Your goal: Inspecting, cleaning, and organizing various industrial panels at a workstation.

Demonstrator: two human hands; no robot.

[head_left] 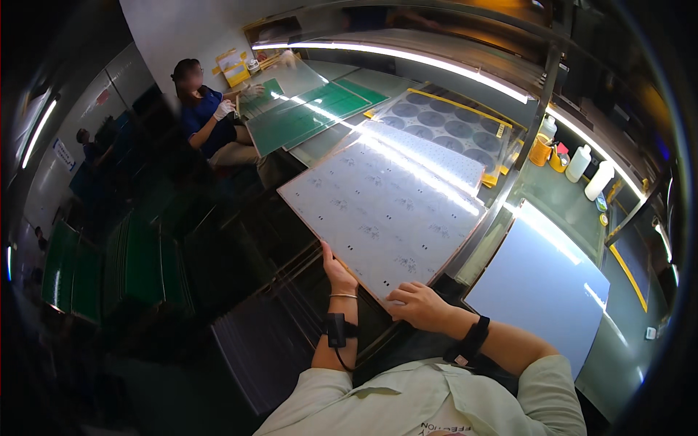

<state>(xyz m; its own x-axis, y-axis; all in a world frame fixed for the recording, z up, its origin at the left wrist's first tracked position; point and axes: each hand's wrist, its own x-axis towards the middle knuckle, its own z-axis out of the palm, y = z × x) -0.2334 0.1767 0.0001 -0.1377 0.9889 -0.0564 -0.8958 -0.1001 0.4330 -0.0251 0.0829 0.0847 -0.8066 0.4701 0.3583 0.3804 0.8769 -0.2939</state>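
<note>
A large, thin whitish panel (378,211) with scattered dark printed marks and a copper-coloured edge lies in front of me, tilted in view. My left hand (339,272) grips its left edge near the close corner, with the fingers partly hidden under the panel. At the near corner, the curled fingers of my right hand (420,305) press together on the panel's edge; their tips are partly hidden. Beneath its far side shows another pale dotted sheet (425,154).
Right of me lies a plain pale panel (542,280). Beyond are a sheet with dark discs (445,120) and yellow edging, and white bottles (599,180). A co-worker (211,116) in gloves sits at the far left by green panels (309,116). Green boards (134,265) stand left.
</note>
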